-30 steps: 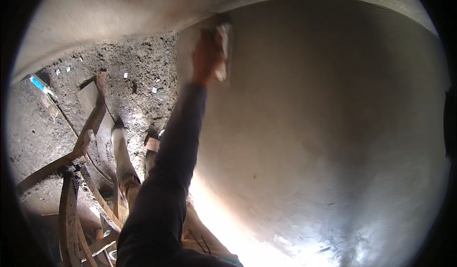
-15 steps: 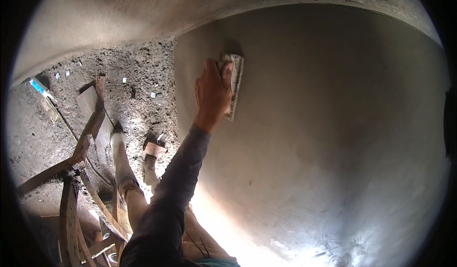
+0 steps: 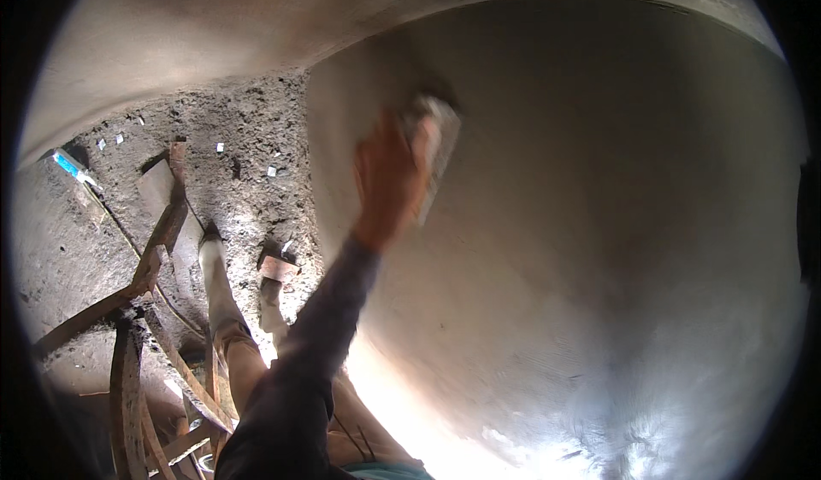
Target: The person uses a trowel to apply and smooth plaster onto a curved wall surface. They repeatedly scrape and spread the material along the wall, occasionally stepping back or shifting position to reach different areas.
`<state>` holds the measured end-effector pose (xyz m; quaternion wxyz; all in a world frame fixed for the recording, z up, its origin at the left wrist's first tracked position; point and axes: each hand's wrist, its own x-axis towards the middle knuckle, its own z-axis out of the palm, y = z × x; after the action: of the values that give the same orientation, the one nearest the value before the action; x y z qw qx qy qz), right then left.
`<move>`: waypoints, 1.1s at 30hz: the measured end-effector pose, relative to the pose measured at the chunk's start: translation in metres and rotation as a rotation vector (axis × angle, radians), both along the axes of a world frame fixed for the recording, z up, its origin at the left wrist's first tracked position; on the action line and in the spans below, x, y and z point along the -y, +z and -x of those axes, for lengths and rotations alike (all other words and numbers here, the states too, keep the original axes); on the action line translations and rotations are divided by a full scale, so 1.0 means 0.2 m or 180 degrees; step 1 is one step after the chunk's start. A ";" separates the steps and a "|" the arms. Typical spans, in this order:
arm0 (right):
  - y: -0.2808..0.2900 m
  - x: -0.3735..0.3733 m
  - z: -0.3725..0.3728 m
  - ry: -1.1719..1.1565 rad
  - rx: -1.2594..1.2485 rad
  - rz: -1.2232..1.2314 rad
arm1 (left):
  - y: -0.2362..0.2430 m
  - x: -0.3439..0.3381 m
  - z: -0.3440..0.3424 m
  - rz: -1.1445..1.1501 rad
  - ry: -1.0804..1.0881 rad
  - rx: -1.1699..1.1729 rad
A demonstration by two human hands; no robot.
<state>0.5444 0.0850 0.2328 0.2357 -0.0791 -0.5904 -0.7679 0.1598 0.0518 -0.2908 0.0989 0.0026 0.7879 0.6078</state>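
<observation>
My left hand point(image 3: 392, 176) grips a plastering float point(image 3: 445, 142), a narrow rectangular tool with a pale, plaster-caked edge. Its face lies against the smooth grey curved wall point(image 3: 581, 189), close to the wall's left edge. The fingers wrap round the handle, which they mostly hide, and the thumb lies on the wall side. Hand and float are a little smeared by motion. My sleeved left arm comes up from the lower edge across my legs. My right hand is out of the picture.
Rough, crumbly ground point(image 3: 248, 121) with small white scraps lies left of the wall. Wooden beams point(image 3: 162, 240) cross at the lower left. Beyond them is a blue-and-white object point(image 3: 73, 167). A reddish brick-like block point(image 3: 278, 268) sits by my foot. A pale curved surface point(image 3: 214, 18) arches above.
My left hand has moved slightly right with the float, which now leans more to the right at its top. The view has shifted a little.
</observation>
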 end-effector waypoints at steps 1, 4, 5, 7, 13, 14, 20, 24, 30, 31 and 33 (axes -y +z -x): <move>0.01 0.00 0.00 0.0036 -0.0015 -0.0014 | -0.05 -0.02 0.16 -0.0100 -0.0013 0.0223; 0.01 -0.08 -0.01 0.0177 -0.0024 0.0174 | -0.28 0.09 0.39 -0.0103 0.0181 0.0357; 0.00 -0.09 -0.01 0.0199 -0.0047 0.0188 | -0.31 0.08 0.41 -0.0139 0.0247 0.0286; 0.03 0.01 -0.05 0.0089 -0.0066 0.0080 | -0.09 0.01 0.16 -0.0186 -0.0073 0.0404; 0.08 0.03 -0.06 0.0130 -0.0131 0.0094 | 0.40 0.10 -0.25 -0.0385 -0.0467 0.0049; 0.09 0.01 -0.05 0.0171 -0.0136 0.0131 | 0.37 0.09 -0.13 -0.0217 -0.0411 0.0114; 0.11 0.06 -0.10 0.0217 -0.0149 0.0203 | 0.21 0.05 0.22 -0.0485 -0.0013 -0.0004; 0.16 0.10 -0.11 0.0181 -0.0160 0.0191 | 0.42 0.12 -0.49 -0.0359 -0.0396 -0.0050; 0.27 0.12 -0.13 0.0234 -0.0145 0.0246 | 0.47 0.05 0.20 -0.0505 -0.0130 -0.0006; 0.28 0.10 -0.14 0.0277 -0.0171 0.0289 | 0.48 0.07 0.21 -0.0560 0.0002 -0.0106; 0.28 0.11 -0.19 0.0263 -0.0217 0.0299 | 0.48 0.02 0.18 -0.0746 0.0165 -0.0288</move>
<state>0.5820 0.0626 0.2890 0.2832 -0.0918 -0.6202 -0.7258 0.1236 0.0475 -0.1939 0.0465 0.0212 0.7149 0.6973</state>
